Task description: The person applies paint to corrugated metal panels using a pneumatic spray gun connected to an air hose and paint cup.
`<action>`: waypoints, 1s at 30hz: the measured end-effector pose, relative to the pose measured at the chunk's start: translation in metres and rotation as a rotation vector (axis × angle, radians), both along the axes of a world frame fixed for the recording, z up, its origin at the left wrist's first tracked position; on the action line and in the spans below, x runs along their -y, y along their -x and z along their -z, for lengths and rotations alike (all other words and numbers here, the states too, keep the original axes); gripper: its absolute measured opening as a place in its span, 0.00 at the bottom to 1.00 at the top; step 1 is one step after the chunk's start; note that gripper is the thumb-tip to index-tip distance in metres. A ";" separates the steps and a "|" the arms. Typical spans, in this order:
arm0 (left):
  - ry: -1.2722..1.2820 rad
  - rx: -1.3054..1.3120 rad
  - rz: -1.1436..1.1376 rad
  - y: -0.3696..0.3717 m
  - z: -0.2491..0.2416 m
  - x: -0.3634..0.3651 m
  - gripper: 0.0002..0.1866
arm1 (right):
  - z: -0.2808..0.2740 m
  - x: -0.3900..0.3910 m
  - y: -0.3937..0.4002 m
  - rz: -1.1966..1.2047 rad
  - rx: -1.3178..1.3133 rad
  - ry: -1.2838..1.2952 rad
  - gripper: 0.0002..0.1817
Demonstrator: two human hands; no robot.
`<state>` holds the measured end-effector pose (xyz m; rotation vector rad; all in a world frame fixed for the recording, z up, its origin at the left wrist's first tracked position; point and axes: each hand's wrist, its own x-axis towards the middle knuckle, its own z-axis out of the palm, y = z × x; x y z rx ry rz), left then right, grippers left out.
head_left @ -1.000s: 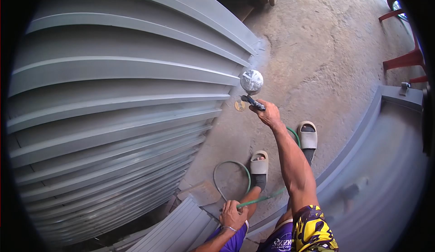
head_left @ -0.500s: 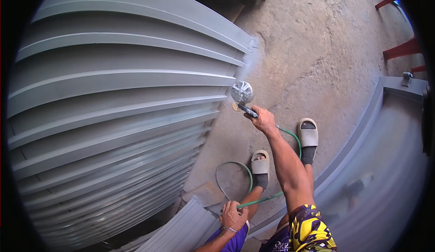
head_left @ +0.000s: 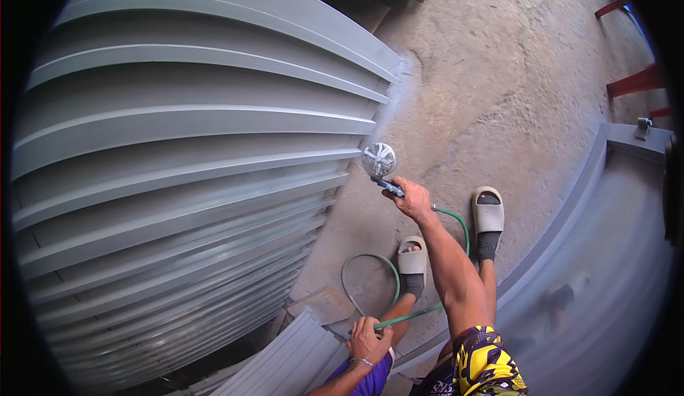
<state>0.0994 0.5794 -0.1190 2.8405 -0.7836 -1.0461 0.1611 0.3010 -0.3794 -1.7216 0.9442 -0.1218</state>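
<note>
My right hand [head_left: 412, 199] is wrapped round the handle of a spray gun [head_left: 389, 187]. A round, paint-smeared cup [head_left: 378, 159] sits on top of the gun, close to the right-hand ends of the grey metal slats [head_left: 192, 120]. From the handle a green air hose [head_left: 456, 216] runs back past my legs and loops on the floor. Down by my left knee, my left hand [head_left: 368, 339] is closed on a stretch of this hose. The gun's nozzle is hard to make out beneath the cup.
A large grey framed panel [head_left: 570, 282] lies along the right side. Narrow grey strips [head_left: 285, 357] lie at the bottom, left of my legs. My feet in beige slides [head_left: 489, 214] stand on the concrete floor [head_left: 491, 75]. Red legs [head_left: 636, 81] of furniture show at upper right.
My right hand and the spray gun have come slightly toward me along the slat ends. The left hand keeps its place on the hose. The whole view has shifted a little.
</note>
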 end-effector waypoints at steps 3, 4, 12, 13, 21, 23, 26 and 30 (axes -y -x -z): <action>-0.033 -0.041 -0.030 -0.001 -0.002 -0.001 0.16 | 0.002 -0.010 -0.001 -0.022 -0.064 -0.003 0.19; -0.031 -0.040 -0.032 -0.001 -0.002 -0.001 0.16 | 0.003 -0.013 -0.002 0.022 -0.008 0.015 0.19; -0.021 -0.024 -0.034 0.002 -0.002 -0.002 0.16 | 0.006 -0.006 -0.010 0.044 -0.035 0.049 0.21; -0.015 -0.029 -0.033 0.002 -0.001 -0.003 0.16 | 0.004 -0.002 -0.012 0.053 -0.026 0.059 0.22; -0.021 -0.032 -0.050 0.003 -0.001 -0.002 0.17 | 0.008 0.026 -0.023 0.102 -0.049 0.105 0.22; -0.012 -0.025 -0.056 0.005 0.000 -0.003 0.17 | 0.005 0.041 -0.022 0.189 -0.035 0.118 0.22; -0.007 -0.033 -0.064 0.004 -0.001 0.000 0.17 | -0.003 0.068 -0.021 0.206 -0.051 0.129 0.22; -0.003 -0.035 -0.066 0.004 0.001 -0.001 0.17 | -0.009 0.094 -0.024 0.176 -0.070 0.094 0.22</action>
